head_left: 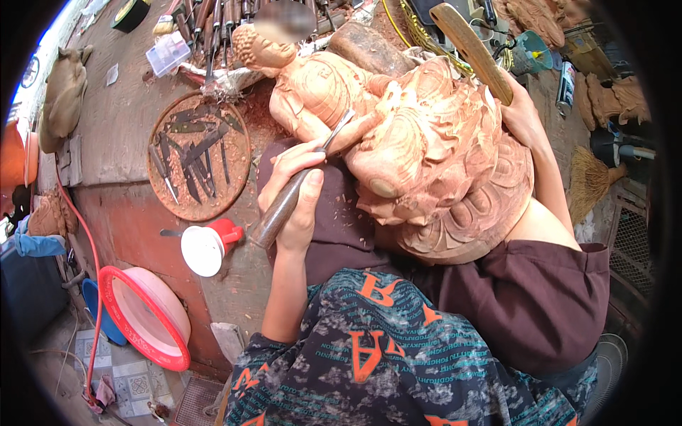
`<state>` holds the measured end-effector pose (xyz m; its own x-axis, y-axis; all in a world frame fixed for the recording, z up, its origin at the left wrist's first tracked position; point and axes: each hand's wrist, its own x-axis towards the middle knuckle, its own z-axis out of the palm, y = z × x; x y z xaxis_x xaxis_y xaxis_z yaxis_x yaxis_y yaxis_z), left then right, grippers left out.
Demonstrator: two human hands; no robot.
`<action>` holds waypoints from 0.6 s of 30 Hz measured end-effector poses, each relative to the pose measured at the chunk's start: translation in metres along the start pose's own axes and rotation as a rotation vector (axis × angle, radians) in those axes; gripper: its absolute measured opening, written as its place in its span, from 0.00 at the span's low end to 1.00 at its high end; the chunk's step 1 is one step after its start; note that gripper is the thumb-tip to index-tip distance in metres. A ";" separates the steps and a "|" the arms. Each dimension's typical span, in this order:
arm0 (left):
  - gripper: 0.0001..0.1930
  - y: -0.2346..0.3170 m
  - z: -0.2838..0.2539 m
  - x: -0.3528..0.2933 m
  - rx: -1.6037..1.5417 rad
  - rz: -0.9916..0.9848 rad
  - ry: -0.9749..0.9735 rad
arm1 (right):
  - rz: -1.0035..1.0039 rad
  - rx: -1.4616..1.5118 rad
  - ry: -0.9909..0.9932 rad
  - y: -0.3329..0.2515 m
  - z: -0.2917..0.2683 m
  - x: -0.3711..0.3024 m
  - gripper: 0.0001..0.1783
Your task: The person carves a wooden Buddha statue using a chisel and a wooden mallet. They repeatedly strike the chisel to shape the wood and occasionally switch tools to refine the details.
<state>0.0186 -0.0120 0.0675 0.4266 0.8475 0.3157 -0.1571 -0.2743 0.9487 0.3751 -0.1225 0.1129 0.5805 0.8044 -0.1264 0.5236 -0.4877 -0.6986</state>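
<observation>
A carved wooden seated figure (323, 89) lies tilted across my lap, its head toward the far left and its round petalled base (490, 206) toward me. My left hand (295, 188) is wrapped round the dark handle of a carving chisel (273, 216). The chisel's narrow metal blade points up and right, its tip by the figure's forearm. On the far side of the carving, my right hand (524, 113) closes round the lower end of a flat wooden club (472, 53); part of its fingers is hidden. The right forearm passes beside the base.
Left of the carving, a round tray (238, 128) holds several dark blades and shavings. A white cup with a red handle (202, 250) stands nearer. Several chisels (217, 32) lie at the back. A red-rimmed basin (181, 351) is low at left; a straw broom (593, 181) is at right.
</observation>
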 end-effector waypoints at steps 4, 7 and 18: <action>0.11 0.017 -0.004 0.016 0.046 -0.060 -0.077 | 0.027 -0.035 0.028 0.005 -0.004 -0.002 0.31; 0.11 0.021 -0.008 0.015 0.142 -0.070 -0.125 | 0.032 -0.078 0.032 -0.011 0.000 -0.006 0.31; 0.10 -0.005 -0.007 0.003 -0.020 -0.031 -0.089 | -0.053 -0.063 -0.008 -0.006 0.000 -0.005 0.30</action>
<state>0.0145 -0.0053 0.0637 0.5089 0.8115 0.2874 -0.1604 -0.2386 0.9578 0.3692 -0.1235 0.1182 0.5464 0.8320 -0.0963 0.5913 -0.4647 -0.6591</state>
